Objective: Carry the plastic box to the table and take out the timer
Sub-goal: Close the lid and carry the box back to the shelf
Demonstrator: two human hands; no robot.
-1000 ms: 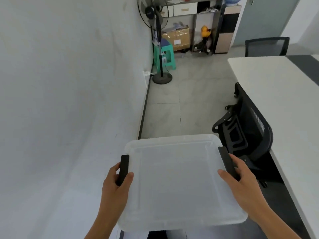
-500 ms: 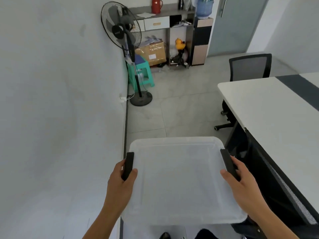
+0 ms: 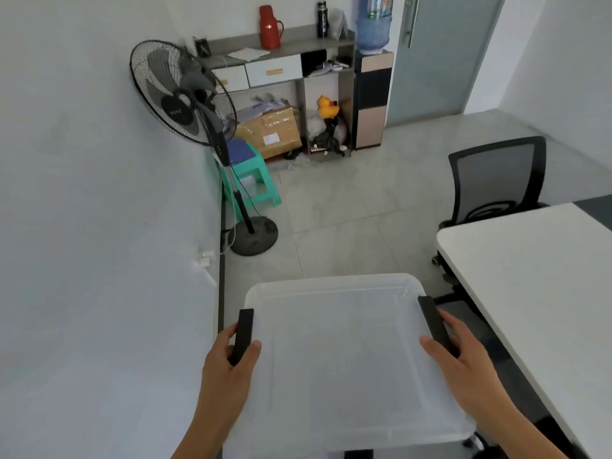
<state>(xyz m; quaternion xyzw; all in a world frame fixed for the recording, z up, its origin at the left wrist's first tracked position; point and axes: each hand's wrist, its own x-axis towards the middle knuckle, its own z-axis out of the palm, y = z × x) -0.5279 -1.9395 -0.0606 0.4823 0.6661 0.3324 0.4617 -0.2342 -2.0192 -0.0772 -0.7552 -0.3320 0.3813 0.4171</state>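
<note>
I hold a translucent white plastic box (image 3: pixel 341 356) with a closed lid in front of me, above the floor. My left hand (image 3: pixel 227 362) grips the black latch handle on its left side. My right hand (image 3: pixel 463 356) grips the black latch handle on its right side. The white table (image 3: pixel 530 270) stands to the right, its near-left corner beside the box. The frosted lid hides the inside, so no timer shows.
A white wall runs along the left. A black standing fan (image 3: pixel 198 127) and a green stool (image 3: pixel 251 180) stand ahead left. A shelf unit (image 3: pixel 291 77) and a water dispenser (image 3: pixel 372 77) fill the far wall. A black office chair (image 3: pixel 496 180) sits at the table's far end.
The view has lifted and swung left, showing more of the fan and shelf. The chair once beside the box has dropped out of sight. Both hands keep their grip on the box.
</note>
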